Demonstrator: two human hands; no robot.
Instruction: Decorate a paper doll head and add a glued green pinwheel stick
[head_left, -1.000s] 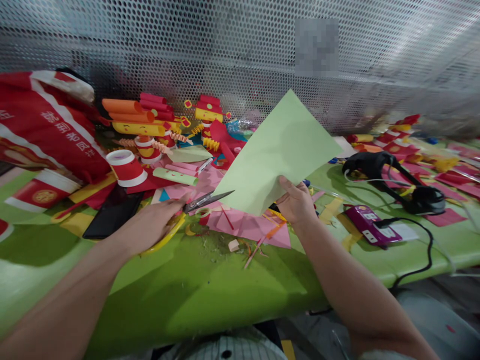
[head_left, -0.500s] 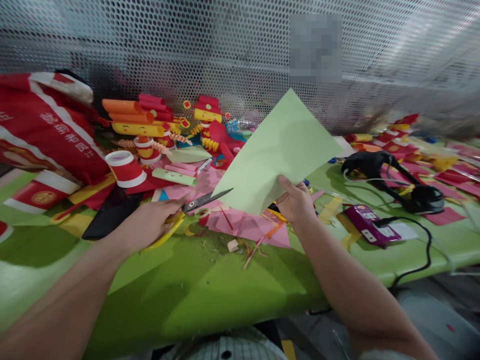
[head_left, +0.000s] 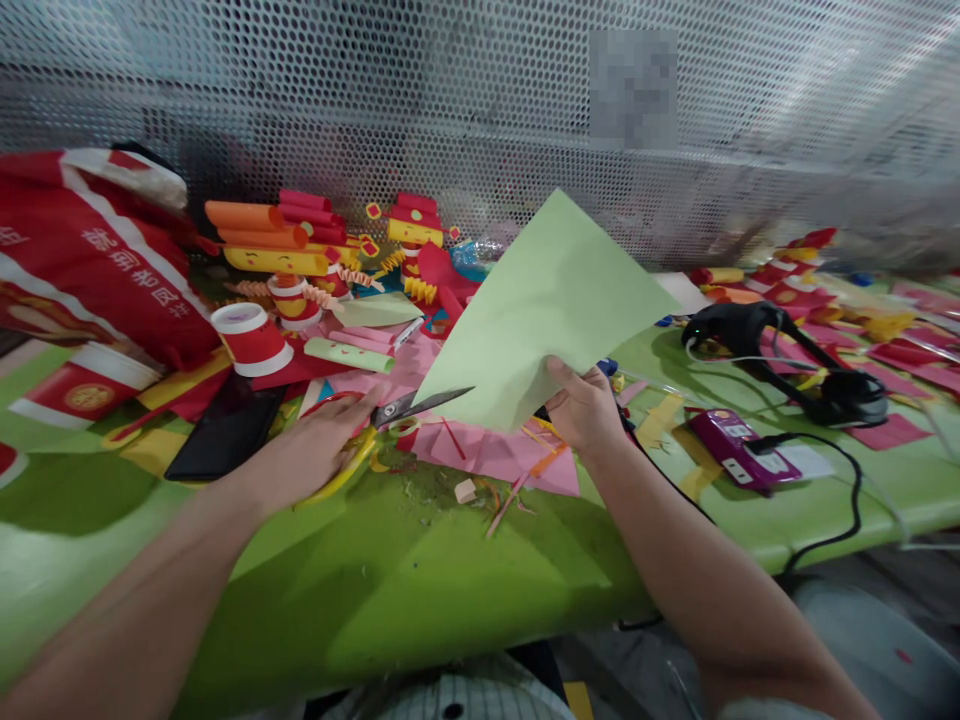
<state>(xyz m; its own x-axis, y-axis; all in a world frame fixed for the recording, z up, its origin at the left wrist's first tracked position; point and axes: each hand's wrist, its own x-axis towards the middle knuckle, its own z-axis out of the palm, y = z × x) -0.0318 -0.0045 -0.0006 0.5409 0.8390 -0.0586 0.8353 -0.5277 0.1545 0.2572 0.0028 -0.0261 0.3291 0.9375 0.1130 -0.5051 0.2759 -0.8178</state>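
Note:
My left hand (head_left: pixel 326 440) grips a pair of scissors (head_left: pixel 416 404) with yellow handles, its dark blades pointing right. The blades meet the lower left corner of a pale green sheet of paper (head_left: pixel 551 310). My right hand (head_left: pixel 585 405) pinches that sheet near its lower right edge, thumb on top, and holds it tilted above the table. Under the paper lie pink paper pieces (head_left: pixel 495 455), partly hidden by it. A small pale block (head_left: pixel 465 491) and thin paper strips rest just in front.
A dark phone (head_left: pixel 225 425), a red paper cup (head_left: pixel 251 340) and paper figures (head_left: pixel 277 262) stand left. Black headgear (head_left: pixel 780 360) and a purple power strip (head_left: pixel 739 450) with a cable lie right. Behind rises a perforated metal panel (head_left: pixel 480 90); a red bag (head_left: pixel 97 260) sits far left.
The green sheet and my right hand have shifted slightly left, and the sheet's top corner is lower. The scissors have moved a little right and down, and their blades look slightly more spread.

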